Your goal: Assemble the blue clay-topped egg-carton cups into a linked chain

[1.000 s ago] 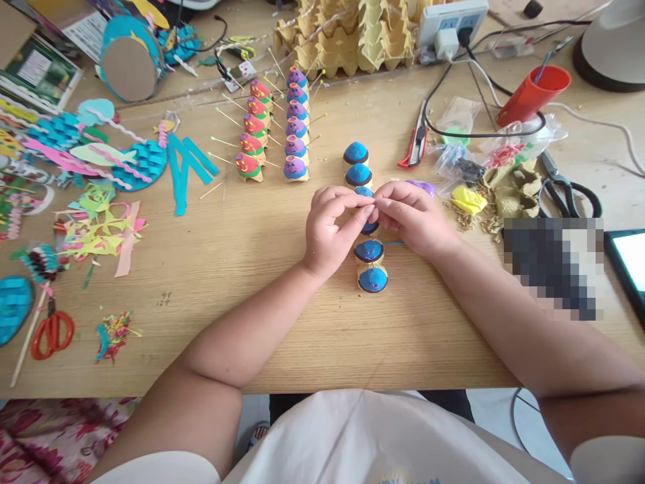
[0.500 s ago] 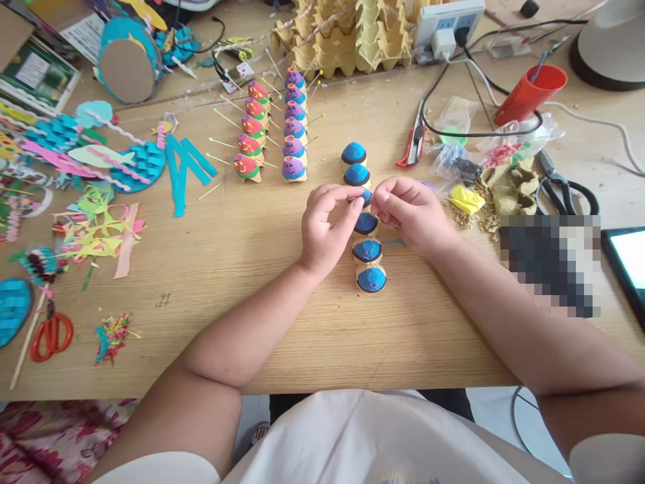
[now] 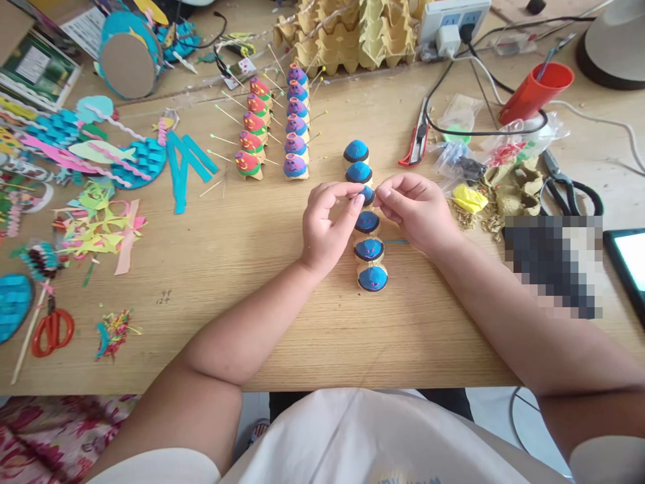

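A row of blue-topped egg-carton cups (image 3: 368,250) runs down the middle of the wooden desk (image 3: 282,316). My left hand (image 3: 327,225) and my right hand (image 3: 416,210) meet over the third cup (image 3: 367,195) of that row. Both hands have their fingers curled in a pinch, and the fingertips press on that cup from either side. Two cups stand beyond the hands and three lie nearer to me. Anything small between the fingertips is too tiny to make out.
Two rows of red and purple painted cups (image 3: 275,128) with pins stand at the back left. Paper scraps (image 3: 95,228) and red scissors (image 3: 50,331) lie at the left. A utility knife (image 3: 416,141), red cup (image 3: 534,94), clay bags (image 3: 468,195), black scissors (image 3: 567,185) and a tablet (image 3: 627,265) lie at the right.
Both hands shifted slightly away from me along the row, from the fourth cup to the third, uncovering the cup below. Their pinched poses are much the same.
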